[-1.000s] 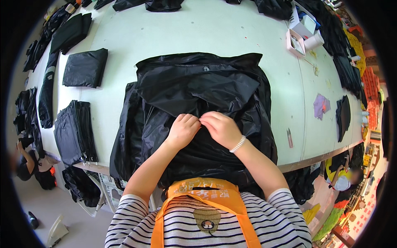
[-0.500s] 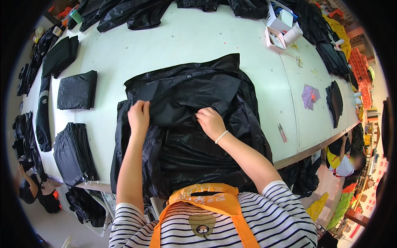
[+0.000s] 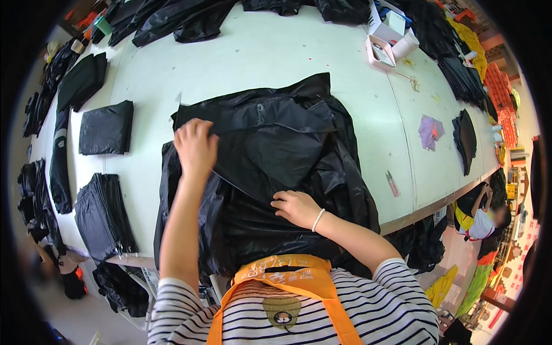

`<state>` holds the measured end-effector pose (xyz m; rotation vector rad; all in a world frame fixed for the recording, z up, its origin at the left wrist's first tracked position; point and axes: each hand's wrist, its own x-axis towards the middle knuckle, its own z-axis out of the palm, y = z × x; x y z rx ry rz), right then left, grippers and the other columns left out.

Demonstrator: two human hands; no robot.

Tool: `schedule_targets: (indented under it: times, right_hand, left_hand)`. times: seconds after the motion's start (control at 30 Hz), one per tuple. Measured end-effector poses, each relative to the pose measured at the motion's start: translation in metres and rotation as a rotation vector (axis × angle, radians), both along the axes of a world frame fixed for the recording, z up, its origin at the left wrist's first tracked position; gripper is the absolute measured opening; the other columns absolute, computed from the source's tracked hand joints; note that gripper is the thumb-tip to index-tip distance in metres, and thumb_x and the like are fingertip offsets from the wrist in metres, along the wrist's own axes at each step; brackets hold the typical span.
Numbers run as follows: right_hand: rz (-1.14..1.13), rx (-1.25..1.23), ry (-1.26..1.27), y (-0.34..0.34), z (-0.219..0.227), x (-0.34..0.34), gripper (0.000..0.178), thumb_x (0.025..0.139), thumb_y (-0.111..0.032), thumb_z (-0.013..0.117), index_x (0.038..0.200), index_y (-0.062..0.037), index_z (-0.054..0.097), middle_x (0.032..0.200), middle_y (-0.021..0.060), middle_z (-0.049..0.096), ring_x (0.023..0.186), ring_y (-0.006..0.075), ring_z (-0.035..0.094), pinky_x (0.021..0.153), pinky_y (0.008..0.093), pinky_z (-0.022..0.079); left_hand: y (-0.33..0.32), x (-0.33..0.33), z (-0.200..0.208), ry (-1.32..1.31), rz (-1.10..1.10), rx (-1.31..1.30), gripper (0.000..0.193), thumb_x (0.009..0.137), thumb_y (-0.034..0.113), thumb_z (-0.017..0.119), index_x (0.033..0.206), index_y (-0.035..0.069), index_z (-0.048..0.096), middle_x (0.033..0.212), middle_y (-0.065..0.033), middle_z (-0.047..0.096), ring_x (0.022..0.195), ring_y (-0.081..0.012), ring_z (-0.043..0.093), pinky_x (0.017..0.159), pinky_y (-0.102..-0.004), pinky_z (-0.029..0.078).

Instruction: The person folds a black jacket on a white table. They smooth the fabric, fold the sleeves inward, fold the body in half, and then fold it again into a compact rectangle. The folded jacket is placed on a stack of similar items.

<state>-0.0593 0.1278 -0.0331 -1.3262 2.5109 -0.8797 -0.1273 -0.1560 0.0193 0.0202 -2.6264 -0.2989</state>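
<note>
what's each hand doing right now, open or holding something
Left hand: over the black cloth, thumb apart; grip can't be told.
Right hand: closed, holding the black cloth's edge.

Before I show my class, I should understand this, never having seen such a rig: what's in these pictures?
There is no machine, just a person's two bare hands. A fisheye camera on the head looks down at them, so straight edges curve. On the pale table lies a rumpled black cloth. The right hand seems to pinch it; the left hand is over its left side, grip unclear. Folded black bundles lie to the left, snips and a purple scrap to the right.
</note>
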Motion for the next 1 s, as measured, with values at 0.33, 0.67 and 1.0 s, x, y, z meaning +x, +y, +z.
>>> schedule_targets:
  times: [0.33,0.67,1.0]
  right_hand:
    - [-0.848,-0.307,-0.048,0.06,0.014,-0.138,0.031,0.078,0.001,0.066,0.108,-0.0056,0.06,0.121,0.0081,0.056,0.061,0.0167,0.054,0.061,0.0271,0.048]
    - [-0.331,-0.081,0.091,0.105,0.017,-0.162,0.005,0.077,-0.005,0.063,0.08,-0.0032,0.059,0.089,0.0104,0.059,0.08,0.0289,0.06,0.068,0.0352,0.049]
    - [-0.373,-0.159,0.412,0.084,0.022,-0.12,0.016,0.074,-0.005,0.069,0.087,-0.0001,0.062,0.101,0.0098,0.059,0.098,0.0287,0.06,0.08,0.0347,0.052]
  left_hand:
    - [0.132,0.108,-0.068,-0.252,-0.448,0.238,0.028,0.073,0.015,0.068,0.1,0.008,0.064,0.097,-0.0042,0.057,0.094,-0.0234,0.055,0.083,-0.0361,0.041]
    - [0.081,0.099,-0.084,-0.498,-0.37,0.305,0.009,0.072,0.002,0.062,0.079,0.007,0.066,0.086,-0.0084,0.058,0.082,-0.0283,0.055,0.074,-0.0383,0.046]
    - [0.156,-0.022,-0.01,-0.411,-0.312,1.003,0.028,0.075,0.019,0.076,0.094,0.0,0.066,0.086,-0.0093,0.065,0.079,-0.02,0.062,0.07,-0.0295,0.05]
